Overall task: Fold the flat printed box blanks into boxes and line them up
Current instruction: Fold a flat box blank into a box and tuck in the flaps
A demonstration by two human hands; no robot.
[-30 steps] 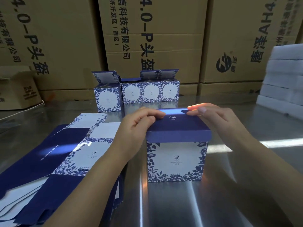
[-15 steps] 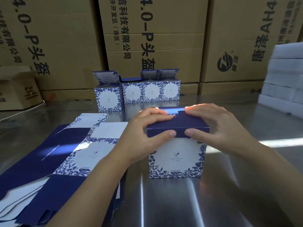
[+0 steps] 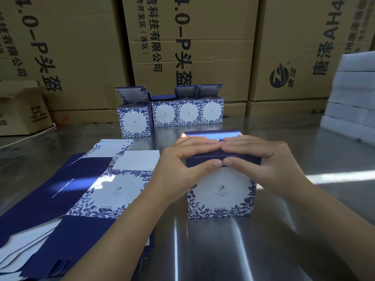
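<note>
Head view: a printed box (image 3: 220, 191) is seen standing upright on the metal table (image 3: 274, 250), a little right of centre and close to the person. Its dark blue lid (image 3: 229, 133) is covered by both hands. The left hand (image 3: 178, 169) is laid over the lid's left half and the right hand (image 3: 263, 159) over its right half. On each, the fingers (image 3: 199, 145) are held straight and pressed together, flat on the lid's top, and the fingertips of the two hands meet at the middle. Both thumbs are pressed against the blue band at the front, their tips touching.

A stack of flat blanks (image 3: 77, 189) is spread on the table left of the box, partly crossed by the left forearm. Further back, a row of folded boxes (image 3: 187, 112) is lined up side by side, most with top flaps raised. One more folded box (image 3: 135, 120) is set just in front of the row's left end. Large cardboard cartons (image 3: 192, 47) are stacked behind the table, and white slabs (image 3: 353, 98) are piled at the right.
</note>
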